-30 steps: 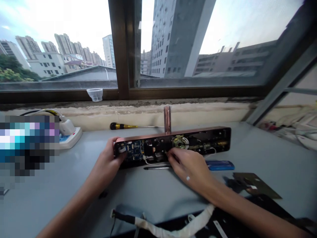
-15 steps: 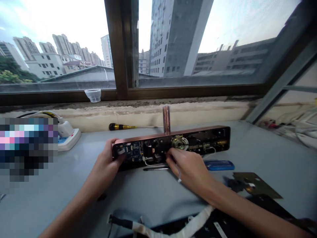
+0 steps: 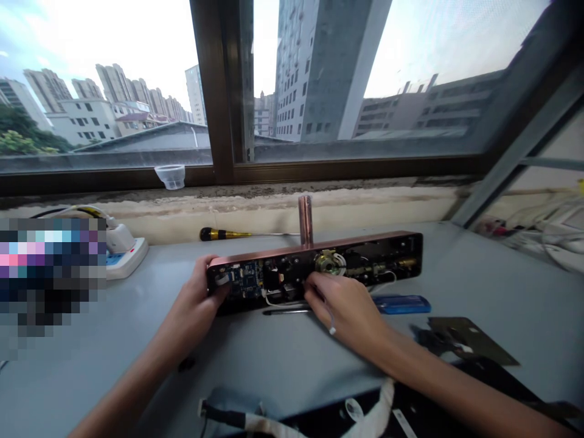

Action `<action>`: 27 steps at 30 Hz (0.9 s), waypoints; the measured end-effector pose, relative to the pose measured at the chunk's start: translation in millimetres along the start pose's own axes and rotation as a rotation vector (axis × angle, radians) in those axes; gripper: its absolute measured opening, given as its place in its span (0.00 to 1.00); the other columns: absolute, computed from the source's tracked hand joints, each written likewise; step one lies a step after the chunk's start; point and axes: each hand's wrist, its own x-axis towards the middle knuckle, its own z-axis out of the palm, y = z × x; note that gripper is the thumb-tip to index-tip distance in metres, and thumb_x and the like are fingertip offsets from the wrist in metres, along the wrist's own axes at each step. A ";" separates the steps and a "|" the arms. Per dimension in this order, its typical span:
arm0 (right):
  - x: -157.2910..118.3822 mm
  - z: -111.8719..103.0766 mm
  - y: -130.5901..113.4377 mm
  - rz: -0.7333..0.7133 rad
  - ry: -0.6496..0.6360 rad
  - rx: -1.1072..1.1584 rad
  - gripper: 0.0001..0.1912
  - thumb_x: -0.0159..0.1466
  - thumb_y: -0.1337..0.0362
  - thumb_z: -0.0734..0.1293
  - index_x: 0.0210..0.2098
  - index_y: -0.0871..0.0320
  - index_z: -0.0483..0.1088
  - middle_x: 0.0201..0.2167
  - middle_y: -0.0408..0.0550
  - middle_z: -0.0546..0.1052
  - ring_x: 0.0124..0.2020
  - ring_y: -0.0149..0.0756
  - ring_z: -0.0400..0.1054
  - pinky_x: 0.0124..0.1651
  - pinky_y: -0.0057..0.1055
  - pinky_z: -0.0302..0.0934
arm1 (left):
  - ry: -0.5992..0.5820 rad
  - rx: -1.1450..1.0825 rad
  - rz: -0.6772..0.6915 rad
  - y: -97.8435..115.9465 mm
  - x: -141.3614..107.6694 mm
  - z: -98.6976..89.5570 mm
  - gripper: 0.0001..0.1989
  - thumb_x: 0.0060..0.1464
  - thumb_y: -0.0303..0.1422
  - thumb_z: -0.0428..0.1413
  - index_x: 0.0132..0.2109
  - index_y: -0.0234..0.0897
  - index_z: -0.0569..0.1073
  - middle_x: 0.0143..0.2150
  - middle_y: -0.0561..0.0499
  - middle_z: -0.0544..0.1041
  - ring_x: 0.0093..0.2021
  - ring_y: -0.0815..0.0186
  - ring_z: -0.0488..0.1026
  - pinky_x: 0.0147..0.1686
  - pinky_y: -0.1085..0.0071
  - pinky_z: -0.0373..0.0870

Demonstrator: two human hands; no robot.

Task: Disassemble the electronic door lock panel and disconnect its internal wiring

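Note:
A long copper-coloured door lock housing [image 3: 264, 251] stands on its side, its open face toward me and its round handle [image 3: 305, 222] pointing up. My left hand [image 3: 199, 298] grips its left end, thumb over the edge near a blue circuit board [image 3: 246, 278]. Closed fingers of my right hand [image 3: 340, 298] reach into the middle of the housing, just below a round brass-coloured part [image 3: 326, 262]. From between them hangs a thin white cable [image 3: 331, 322] with a small connector. The fingertips are hidden. Another white wire [image 3: 283, 304] loops along the housing's lower edge.
A blue-handled screwdriver [image 3: 404, 303] lies below the housing, and a yellow-black screwdriver [image 3: 223, 234] behind it. Nearer me are a black panel [image 3: 429, 401], a taped cable [image 3: 269, 424] and a dark flat plate [image 3: 477, 337]. A power strip [image 3: 130, 261] stands left; a plastic cup [image 3: 171, 176] sits on the sill.
Almost nothing differs. The view has shifted slightly, and the taped cable near the bottom edge sits a little differently. Both hands stay at the same places on the housing.

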 end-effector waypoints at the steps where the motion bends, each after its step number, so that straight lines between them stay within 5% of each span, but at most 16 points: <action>1: -0.1 0.2 0.1 0.002 -0.003 0.002 0.07 0.61 0.70 0.59 0.27 0.60 0.64 0.27 0.45 0.72 0.31 0.36 0.67 0.28 0.29 0.46 | 0.001 -0.002 0.002 0.1 -0.1 -0.1 0.16 0.50 0.30 0.46 0.47 0.40 0.57 0.39 0.50 0.70 0.41 0.62 0.66 0.40 0.66 0.62; 17: 1.2 0.7 -4.1 0.057 0.020 -0.034 0.08 0.61 0.70 0.59 0.27 0.59 0.66 0.26 0.46 0.73 0.28 0.37 0.67 0.24 0.29 0.41 | -0.016 0.021 0.036 0.4 -0.2 -0.9 0.15 0.50 0.32 0.46 0.46 0.40 0.57 0.38 0.52 0.68 0.39 0.64 0.65 0.39 0.69 0.62; 27: -0.2 -4.5 4.6 0.029 0.027 0.071 0.08 0.62 0.67 0.58 0.32 0.60 0.68 0.29 0.46 0.73 0.32 0.35 0.67 0.30 0.26 0.50 | -0.041 0.008 0.036 3.4 0.0 -2.7 0.15 0.49 0.33 0.46 0.46 0.39 0.57 0.38 0.51 0.68 0.39 0.63 0.64 0.40 0.67 0.61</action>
